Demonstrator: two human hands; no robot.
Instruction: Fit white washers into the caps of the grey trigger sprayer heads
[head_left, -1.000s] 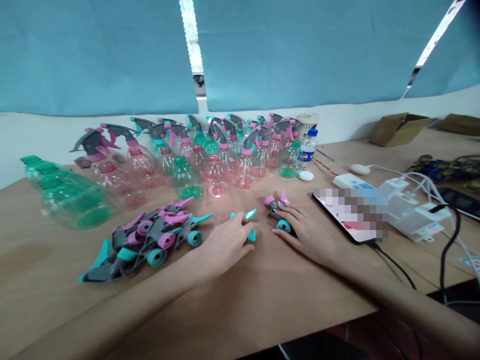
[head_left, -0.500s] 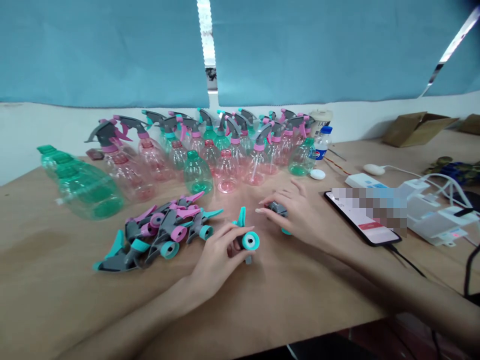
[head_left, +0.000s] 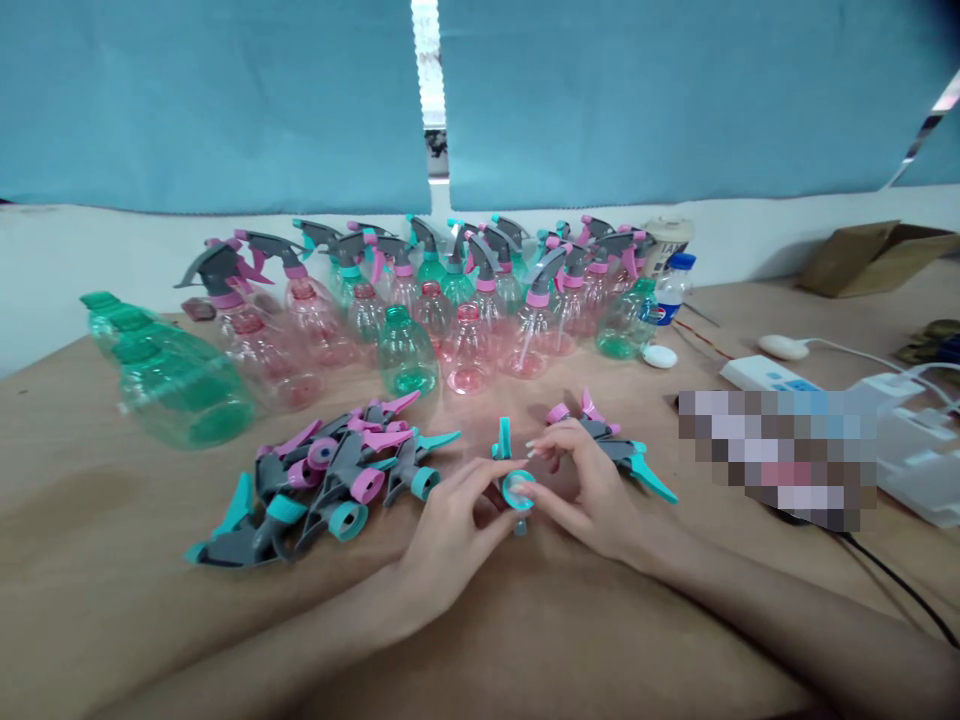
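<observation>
Near the front middle of the table, my left hand [head_left: 457, 525] grips a grey spray trigger head with a teal trigger and a teal collar [head_left: 519, 490]. The collar's round mouth faces me. My right hand [head_left: 589, 490] is beside it, its thumb tip at the collar mouth. The right index finger is bent above, apart from the thumb, and I see nothing held between them. Behind the right hand lie grey spray heads, one with a teal trigger [head_left: 651, 472] and one with pink parts [head_left: 589, 408]. Left of my hands is a pile of pink and teal spray heads [head_left: 341, 455].
Pink and green bottles, several topped with spray heads, stand at the back, including a green bottle [head_left: 405, 355]. More green bottles [head_left: 187, 390] lie at left. To the right are a Pepsi bottle [head_left: 670, 295], a white round object [head_left: 659, 356], a power strip [head_left: 772, 378] and a cardboard box [head_left: 870, 262].
My right hand has moved left and toward me, leaving a teal-trigger spray head on the table, and its thumb now meets the collar. My left hand keeps its grip. The view has shifted slightly.
</observation>
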